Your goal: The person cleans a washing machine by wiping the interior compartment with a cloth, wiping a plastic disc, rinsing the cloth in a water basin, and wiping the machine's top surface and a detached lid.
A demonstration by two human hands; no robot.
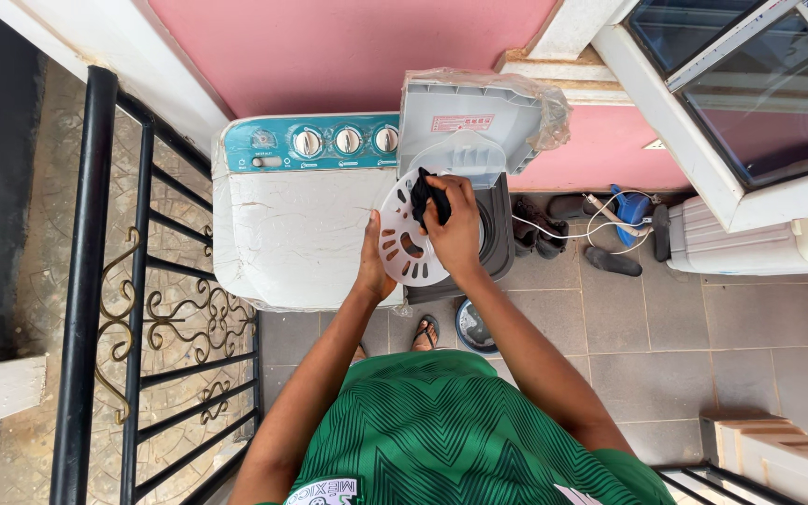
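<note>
white slotted disc held over the spinner tub

the round white plastic disc (404, 238), pierced with curved slots around a centre hole, is tilted on edge above the open spinner side of the twin-tub washing machine (282, 224). the left hand (373, 266) grips its lower rim, fingers closed on it. the right hand (455, 229) is closed around a small black cloth (425, 196) pressed to the disc's face. behind, the grey lid (469, 122) stands raised. a black railing (133, 309) runs left; shoes (540, 229) lie on the tiled floor (685, 327).
</note>
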